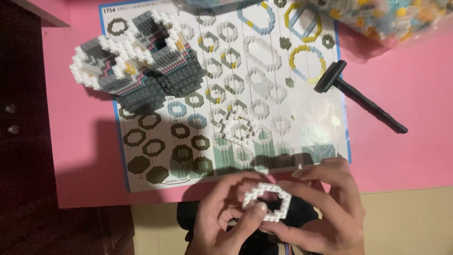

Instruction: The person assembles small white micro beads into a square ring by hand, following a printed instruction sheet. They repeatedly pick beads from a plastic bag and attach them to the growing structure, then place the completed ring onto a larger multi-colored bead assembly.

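Both hands hold one white ring of tiny building blocks (267, 202) below the table's front edge. My left hand (222, 222) pinches its lower left side with the thumb on top. My right hand (321, 212) grips its right side, fingers curled over the top. Another white block ring (239, 127) lies on the printed instruction sheet (226, 85), which shows many ring shapes. A grey and white block model (137, 61) with two hollow towers stands on the sheet's upper left.
A small black hammer (358, 97) lies on the pink table (406, 118) to the right of the sheet. A clear bag of coloured blocks (382, 16) sits at the top right. A little pile of white pieces (318, 130) rests on the sheet's right side.
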